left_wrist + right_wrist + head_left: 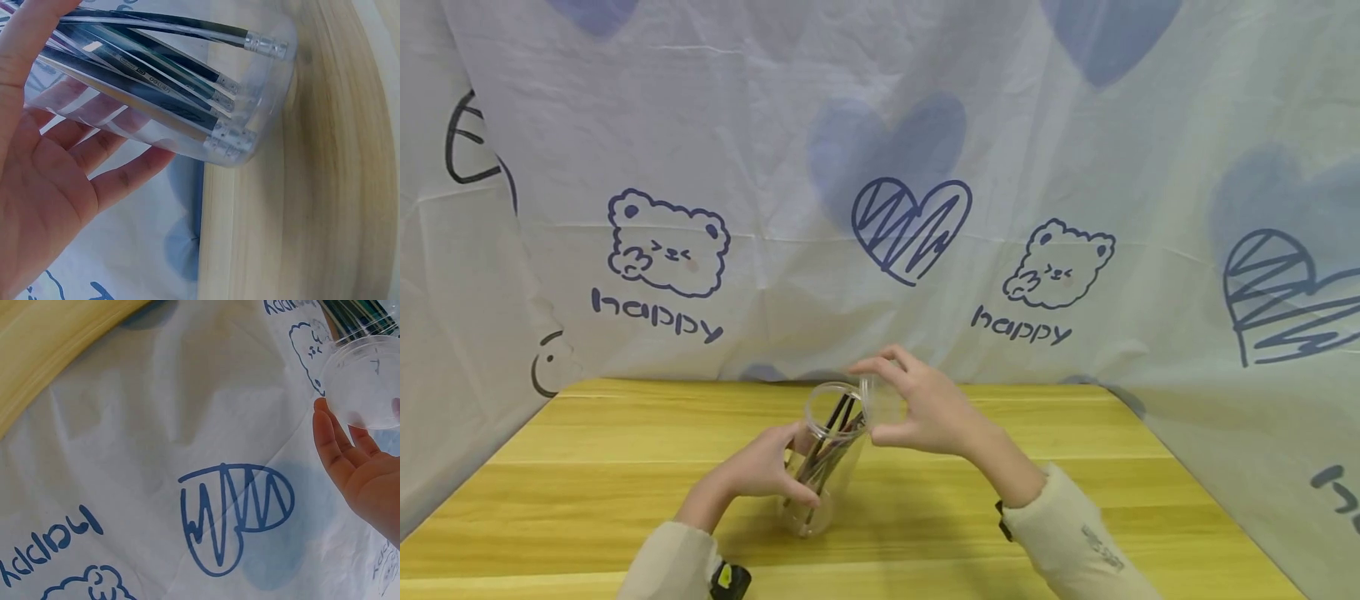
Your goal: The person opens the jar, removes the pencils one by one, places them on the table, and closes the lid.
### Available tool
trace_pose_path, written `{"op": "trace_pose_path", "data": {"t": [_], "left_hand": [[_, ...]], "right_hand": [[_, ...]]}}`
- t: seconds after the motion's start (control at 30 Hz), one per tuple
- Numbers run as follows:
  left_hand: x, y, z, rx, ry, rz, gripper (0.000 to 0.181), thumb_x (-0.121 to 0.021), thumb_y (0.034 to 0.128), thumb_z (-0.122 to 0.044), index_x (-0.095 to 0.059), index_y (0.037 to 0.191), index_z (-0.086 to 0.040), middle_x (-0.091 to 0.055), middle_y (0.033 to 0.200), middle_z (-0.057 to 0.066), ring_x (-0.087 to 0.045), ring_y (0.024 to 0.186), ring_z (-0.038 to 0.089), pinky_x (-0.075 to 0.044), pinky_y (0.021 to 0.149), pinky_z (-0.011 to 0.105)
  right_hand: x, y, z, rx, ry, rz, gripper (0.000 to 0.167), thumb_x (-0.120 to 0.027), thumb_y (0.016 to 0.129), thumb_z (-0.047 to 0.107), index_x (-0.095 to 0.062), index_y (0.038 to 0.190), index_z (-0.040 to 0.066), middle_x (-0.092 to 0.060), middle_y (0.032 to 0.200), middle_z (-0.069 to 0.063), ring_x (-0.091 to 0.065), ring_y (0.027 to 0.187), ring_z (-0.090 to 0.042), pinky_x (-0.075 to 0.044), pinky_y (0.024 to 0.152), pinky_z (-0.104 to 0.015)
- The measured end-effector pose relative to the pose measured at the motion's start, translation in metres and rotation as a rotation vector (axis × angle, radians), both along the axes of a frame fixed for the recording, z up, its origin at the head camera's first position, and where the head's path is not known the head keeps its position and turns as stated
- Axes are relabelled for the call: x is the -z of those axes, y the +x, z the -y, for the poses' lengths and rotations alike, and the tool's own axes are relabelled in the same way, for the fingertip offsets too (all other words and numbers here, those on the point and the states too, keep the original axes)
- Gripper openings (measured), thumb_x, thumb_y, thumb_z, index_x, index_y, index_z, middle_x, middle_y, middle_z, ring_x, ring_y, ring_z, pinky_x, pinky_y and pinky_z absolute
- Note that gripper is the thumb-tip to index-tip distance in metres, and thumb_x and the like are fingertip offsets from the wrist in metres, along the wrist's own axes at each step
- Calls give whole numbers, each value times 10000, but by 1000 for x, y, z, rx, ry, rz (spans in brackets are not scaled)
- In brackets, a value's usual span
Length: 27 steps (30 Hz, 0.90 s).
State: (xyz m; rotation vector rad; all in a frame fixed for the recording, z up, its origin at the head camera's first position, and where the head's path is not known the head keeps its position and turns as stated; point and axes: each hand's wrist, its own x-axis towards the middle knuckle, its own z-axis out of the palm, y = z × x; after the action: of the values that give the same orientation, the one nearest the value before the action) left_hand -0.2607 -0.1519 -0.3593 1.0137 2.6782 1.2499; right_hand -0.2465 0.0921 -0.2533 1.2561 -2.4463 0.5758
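Above the tabletop, my left hand (758, 467) holds a clear plastic jar (808, 515), which is tilted with its mouth away from me and slightly right. Several dark pencils (822, 467) lean inside it; in the left wrist view the pencils (156, 81) show silvery ends against the jar's bottom (275, 81). At the jar's mouth, my right hand (936, 412) grips a clear round lid (885, 404) by its edge, thumb below and fingers above. The right wrist view has the lid (362, 381) facing the camera, beside the mouth. Whether lid and rim touch, I cannot tell.
A yellow wood-grain table (625, 467) spreads beneath both hands. Behind it hangs a pale cloth (790, 275) printed with blue hearts and bears, and more cloth covers both sides.
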Motion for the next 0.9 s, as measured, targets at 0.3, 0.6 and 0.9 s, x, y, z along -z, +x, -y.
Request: {"op": "trace_pose_path", "data": {"t": [0.3,0.6,0.9], "left_hand": [[4,2,7,-9,49,18,706,-827,585,-280,-510,1171,-44,-585,1000,12,-531,914,211,-375,875,499],[10,2,16,16,124,79,768,-816,613,-250,-454,1245,-6,-572,1109,68,-531,985,244,-360,903,497],[12,3,19,33,172,121,803,-808,633,-193,-395,1287,22,-553,1125,130,-522,989,288,-426,831,481]], "right_hand": [[10,-5,-10,20,-83,123,610,-686,677,183,-461,1239,111,-467,1123,-37,-493,902,-201,-474,706,-321],[32,-11,-19,60,-173,270,585,-701,687,173,-450,1211,99,-487,1141,-30,-516,959,-206,-455,794,-357],[60,-23,-30,89,-260,345,538,-728,715,169,-459,1160,34,-517,1122,-110,-492,970,-220,-437,821,-392]]}}
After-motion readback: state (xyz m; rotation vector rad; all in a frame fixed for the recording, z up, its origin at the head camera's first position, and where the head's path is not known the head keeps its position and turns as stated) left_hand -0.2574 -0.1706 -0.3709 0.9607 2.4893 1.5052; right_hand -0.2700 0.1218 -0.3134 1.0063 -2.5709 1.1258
